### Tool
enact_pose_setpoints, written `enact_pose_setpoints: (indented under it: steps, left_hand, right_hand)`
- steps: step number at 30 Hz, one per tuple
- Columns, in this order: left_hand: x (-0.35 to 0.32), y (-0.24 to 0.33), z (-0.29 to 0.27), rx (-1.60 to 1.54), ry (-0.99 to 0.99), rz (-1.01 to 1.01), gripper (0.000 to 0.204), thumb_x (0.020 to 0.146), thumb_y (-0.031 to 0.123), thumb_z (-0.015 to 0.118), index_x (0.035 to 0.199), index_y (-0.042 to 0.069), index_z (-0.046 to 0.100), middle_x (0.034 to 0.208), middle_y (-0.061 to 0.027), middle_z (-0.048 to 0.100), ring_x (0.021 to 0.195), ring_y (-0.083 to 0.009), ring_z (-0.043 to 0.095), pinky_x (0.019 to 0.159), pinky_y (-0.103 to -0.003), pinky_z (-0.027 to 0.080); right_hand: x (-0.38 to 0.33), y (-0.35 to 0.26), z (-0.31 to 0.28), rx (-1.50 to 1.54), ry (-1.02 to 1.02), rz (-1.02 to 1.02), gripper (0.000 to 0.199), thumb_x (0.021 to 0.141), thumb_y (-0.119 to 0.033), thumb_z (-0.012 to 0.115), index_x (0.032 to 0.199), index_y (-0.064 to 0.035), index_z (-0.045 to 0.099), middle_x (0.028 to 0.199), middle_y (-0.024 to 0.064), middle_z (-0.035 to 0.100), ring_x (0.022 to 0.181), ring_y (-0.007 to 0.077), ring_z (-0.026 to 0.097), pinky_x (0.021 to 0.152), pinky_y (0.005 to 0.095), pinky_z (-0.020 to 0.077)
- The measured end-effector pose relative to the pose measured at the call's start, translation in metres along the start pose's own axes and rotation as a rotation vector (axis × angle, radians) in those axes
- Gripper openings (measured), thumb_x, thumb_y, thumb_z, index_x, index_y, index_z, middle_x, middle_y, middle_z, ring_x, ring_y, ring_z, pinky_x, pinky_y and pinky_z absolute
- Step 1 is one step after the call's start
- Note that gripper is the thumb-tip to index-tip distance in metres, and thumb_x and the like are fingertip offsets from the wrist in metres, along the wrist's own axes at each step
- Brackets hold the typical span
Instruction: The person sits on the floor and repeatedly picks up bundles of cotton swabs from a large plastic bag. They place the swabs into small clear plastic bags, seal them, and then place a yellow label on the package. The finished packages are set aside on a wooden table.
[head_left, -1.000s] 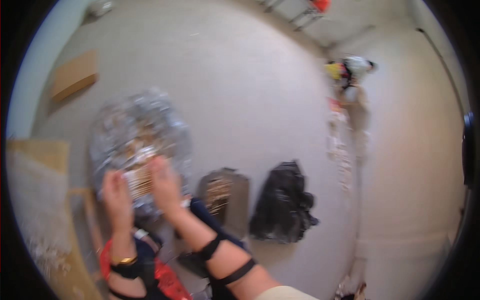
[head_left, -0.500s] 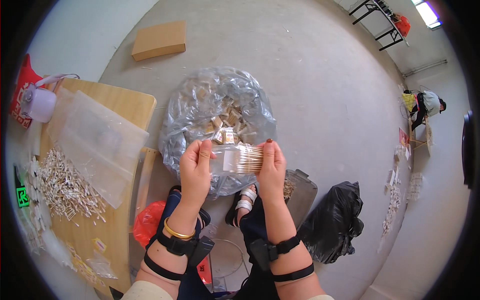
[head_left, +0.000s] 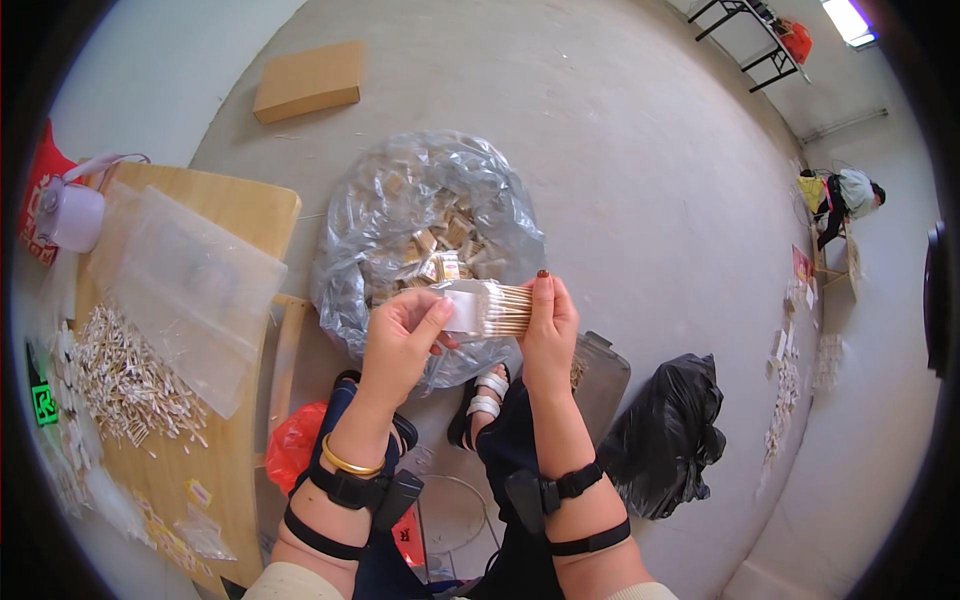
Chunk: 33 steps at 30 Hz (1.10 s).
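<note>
Held out in front of me is a flat bundle of cotton swabs [head_left: 506, 310] in a clear plastic bag, with a white card [head_left: 463, 312] at its left end. My right hand [head_left: 549, 335] pinches the bundle's right end between thumb and fingers. At the other end my left hand [head_left: 400, 335] has its thumb and fingers closed on the bag by the card's edge. Below the hands, on the floor, stands a big clear plastic sack [head_left: 345, 240] holding many small packs of swabs [head_left: 445, 265].
At left, a wooden table [head_left: 235, 200] bears a heap of loose swabs [head_left: 135, 380], clear plastic sheets [head_left: 200, 285] and a lilac jug [head_left: 75, 215]. A cardboard box [head_left: 310, 82] lies beyond. Right are a grey bin [head_left: 605, 375] and black bag [head_left: 668, 435]. Another person [head_left: 850, 195] sits far right.
My left hand has shifted its grip, its thumb now nearer the white card and tilted. The bundle has moved slightly right relative to the sack; my right hand keeps its hold.
</note>
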<state>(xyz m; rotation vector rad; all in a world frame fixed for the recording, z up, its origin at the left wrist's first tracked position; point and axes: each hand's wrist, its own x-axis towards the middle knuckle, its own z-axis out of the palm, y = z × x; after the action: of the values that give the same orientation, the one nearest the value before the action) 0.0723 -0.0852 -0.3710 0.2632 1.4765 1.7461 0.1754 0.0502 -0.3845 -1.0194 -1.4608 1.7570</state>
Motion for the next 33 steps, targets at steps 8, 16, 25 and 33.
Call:
enact_pose_setpoints:
  steps: [8,16,25,33]
  left_hand:
    - [-0.003,-0.004,0.006,-0.014,0.007,-0.015,0.019,0.091,0.023,0.063,0.089,0.004,0.065,0.076,-0.0027,0.067,0.060,-0.0084,0.061,0.053,-0.021,0.042]
    - [-0.015,-0.016,0.026,0.029,-0.073,-0.041,0.020,0.091,0.028,0.064,0.087,0.008,0.064,0.075,-0.0018,0.067,0.058,-0.0079,0.061,0.053,-0.020,0.043]
    - [-0.014,-0.028,0.024,0.060,-0.105,-0.078,0.021,0.091,0.028,0.063,0.092,0.007,0.065,0.078,-0.0023,0.068,0.061,-0.0088,0.062,0.054,-0.021,0.044]
    - [-0.015,-0.027,0.033,0.037,-0.113,-0.114,0.021,0.092,0.027,0.063,0.094,0.006,0.066,0.079,-0.0014,0.067,0.063,-0.0089,0.062,0.057,-0.022,0.044]
  right_hand:
    - [-0.007,-0.014,-0.070,0.189,0.247,0.080,0.029,0.100,-0.033,0.048,0.082,-0.0100,0.053,0.067,-0.0021,0.054,0.046,0.0035,0.042,0.037,0.0192,0.0298]
    - [-0.042,-0.003,-0.228,-0.047,0.467,0.093,0.031,0.100,-0.037,0.045,0.089,-0.0089,0.053,0.069,0.0010,0.058,0.045,0.0067,0.045,0.037,0.0212,0.0335]
    - [-0.086,0.094,-0.314,-0.416,0.288,0.878,0.059,0.096,-0.048,0.045,0.141,-0.0107,0.033,0.133,0.0177,0.045,0.092,0.0323,0.066,0.074,0.0376,0.0548]
    - [-0.033,-0.022,-0.175,-0.236,-0.238,0.355,0.026,0.097,-0.024,0.053,0.107,-0.0018,0.062,0.088,0.0031,0.064,0.079,0.0082,0.059,0.074,0.0233,0.0473]
